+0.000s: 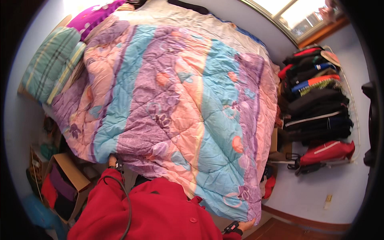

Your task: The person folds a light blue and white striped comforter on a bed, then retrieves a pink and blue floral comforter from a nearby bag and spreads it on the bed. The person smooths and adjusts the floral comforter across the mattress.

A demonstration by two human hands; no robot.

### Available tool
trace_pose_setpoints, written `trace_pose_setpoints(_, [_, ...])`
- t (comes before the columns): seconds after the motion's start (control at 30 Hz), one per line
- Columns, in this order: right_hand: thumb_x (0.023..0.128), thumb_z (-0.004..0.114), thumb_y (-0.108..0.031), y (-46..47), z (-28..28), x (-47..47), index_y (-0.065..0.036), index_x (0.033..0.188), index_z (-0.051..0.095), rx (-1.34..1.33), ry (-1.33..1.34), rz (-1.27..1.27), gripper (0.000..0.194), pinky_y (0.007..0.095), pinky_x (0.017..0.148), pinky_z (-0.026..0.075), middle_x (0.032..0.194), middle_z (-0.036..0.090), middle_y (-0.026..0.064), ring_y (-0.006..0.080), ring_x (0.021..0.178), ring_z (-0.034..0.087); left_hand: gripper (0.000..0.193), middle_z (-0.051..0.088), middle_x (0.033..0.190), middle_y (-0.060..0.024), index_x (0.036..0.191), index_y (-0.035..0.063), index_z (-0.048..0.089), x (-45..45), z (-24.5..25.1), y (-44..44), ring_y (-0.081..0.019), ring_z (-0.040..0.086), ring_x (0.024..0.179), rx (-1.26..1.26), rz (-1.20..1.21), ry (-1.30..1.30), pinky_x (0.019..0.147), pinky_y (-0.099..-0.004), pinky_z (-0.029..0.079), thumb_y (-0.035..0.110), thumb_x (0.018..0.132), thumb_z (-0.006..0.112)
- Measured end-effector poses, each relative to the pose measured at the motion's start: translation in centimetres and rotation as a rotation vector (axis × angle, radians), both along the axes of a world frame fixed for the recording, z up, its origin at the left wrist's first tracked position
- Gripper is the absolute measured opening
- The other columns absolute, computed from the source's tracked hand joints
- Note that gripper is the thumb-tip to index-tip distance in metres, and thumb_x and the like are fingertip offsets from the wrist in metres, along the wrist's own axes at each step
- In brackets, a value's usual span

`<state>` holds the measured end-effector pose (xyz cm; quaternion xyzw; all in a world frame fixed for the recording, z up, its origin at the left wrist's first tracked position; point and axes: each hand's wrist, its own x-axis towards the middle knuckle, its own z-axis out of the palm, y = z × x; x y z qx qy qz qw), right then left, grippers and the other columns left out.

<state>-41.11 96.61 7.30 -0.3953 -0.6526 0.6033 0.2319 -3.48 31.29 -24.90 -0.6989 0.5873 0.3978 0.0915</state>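
Note:
A quilted comforter [186, 108] with purple, pink and blue stripes and flowers lies spread over a bed. My left hand [112, 160] grips its near edge left of my body, the fingers partly hidden by the cloth. At the comforter's near right corner, my right hand [247, 225] pinches the edge between thumb and fingers. Each wrist wears a small black device, and a cable runs along my left sleeve. A cream sheet [192, 18] shows beyond the comforter. Folded green plaid bedding [51, 66] and a magenta pillow [93, 16] sit at the bed's left end.
An open cardboard box [72, 174] of clothes stands on the floor at lower left, beside a blue item [42, 213]. Dark and red clothes [318, 105] hang on a rack along the right wall. A window [300, 18] is at upper right, above the bed's far side.

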Motion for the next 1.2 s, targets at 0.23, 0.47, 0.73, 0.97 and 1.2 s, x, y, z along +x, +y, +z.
trace_pose_setpoints(0.23, [0.080,0.064,-0.032,-0.9,-0.7,-2.1,0.017,0.108,0.058,0.149,-0.035,0.038,0.057,0.0419,0.081,0.049,0.109,0.059,0.0204,0.0296,0.091,0.059,0.036,0.057,0.120,-0.0137,0.130,0.0019,0.045,-0.1,4.0,-2.5,-0.0226,0.052,0.108,-0.130,0.490,0.679,0.096,-0.0328,0.040,0.016,0.097,0.039])
trace_pose_setpoints(0.47, [0.072,0.070,-0.024,-0.3,-4.0,-5.1,0.018,0.096,0.061,0.175,-0.150,0.166,0.049,0.0399,0.069,0.050,0.096,0.062,0.0179,0.0279,0.079,0.060,0.040,0.062,0.113,-0.0104,0.124,0.0044,0.057,3.8,10.9,-5.3,-0.0241,0.064,0.076,0.100,0.627,1.095,0.061,-0.0345,0.052,0.026,0.091,0.050])
trace_pose_setpoints(0.73, [0.075,0.067,-0.021,5.3,-10.2,-3.0,0.008,0.103,0.064,0.368,-0.694,0.248,0.041,0.0366,0.076,0.051,0.100,0.062,0.0161,0.0264,0.084,0.060,0.024,0.072,0.081,-0.0038,0.089,0.0137,0.075,20.1,3.3,5.4,-0.0248,0.067,0.077,-0.876,-0.331,-0.079,0.068,-0.0411,0.049,0.017,0.081,0.053])
trace_pose_setpoints(0.97, [0.084,0.061,-0.034,3.1,-15.3,-0.7,0.004,0.108,0.065,0.528,-0.571,0.412,0.045,0.0364,0.085,0.049,0.107,0.064,0.0186,0.0262,0.100,0.060,0.025,0.065,0.098,-0.0179,0.101,0.0037,0.066,18.0,3.0,4.6,-0.0324,0.061,0.090,-0.058,-0.019,-0.158,0.080,-0.0432,0.047,0.020,0.087,0.053])
trace_pose_setpoints(1.2, [0.087,0.053,-0.018,-9.1,-10.6,-23.9,-0.006,0.126,0.053,0.795,0.029,0.875,0.041,0.0409,0.093,0.044,0.111,0.059,0.0172,0.0324,0.103,0.055,0.029,0.061,0.108,-0.0185,0.111,0.0013,0.059,-1.9,17.3,-19.7,-0.0318,0.058,0.100,-0.664,-0.232,0.129,0.087,-0.0415,0.044,0.017,0.087,0.055])
